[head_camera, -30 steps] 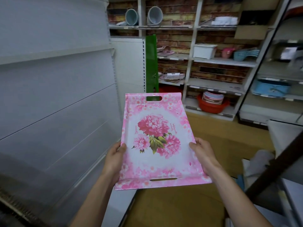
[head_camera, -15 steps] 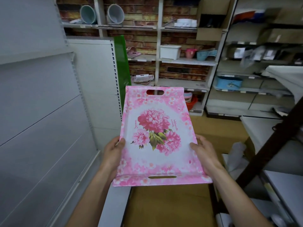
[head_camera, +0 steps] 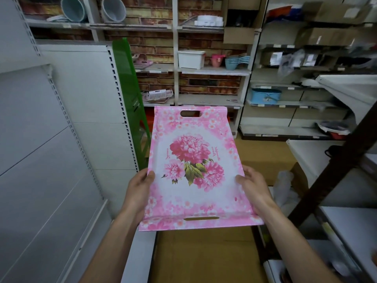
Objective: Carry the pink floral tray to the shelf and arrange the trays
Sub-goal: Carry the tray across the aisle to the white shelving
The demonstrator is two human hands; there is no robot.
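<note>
I hold the pink floral tray flat in front of me, its long side pointing away, slot handles at the near and far ends. My left hand grips its left edge and my right hand grips its right edge, thumbs on top. Straight ahead stands a white shelf unit against a brick wall. More pink trays lie on its lower left shelf, and another pink tray lies on the shelf above.
A grey panelled shelving wall runs along my left, with a green panel leaning at its end. Brown cardboard covers the floor below. White shelves with a blue tub and a dark slanted post stand on the right.
The view has swung right and moved closer to the back shelves. The tray stays level in both hands, with the same grip.
</note>
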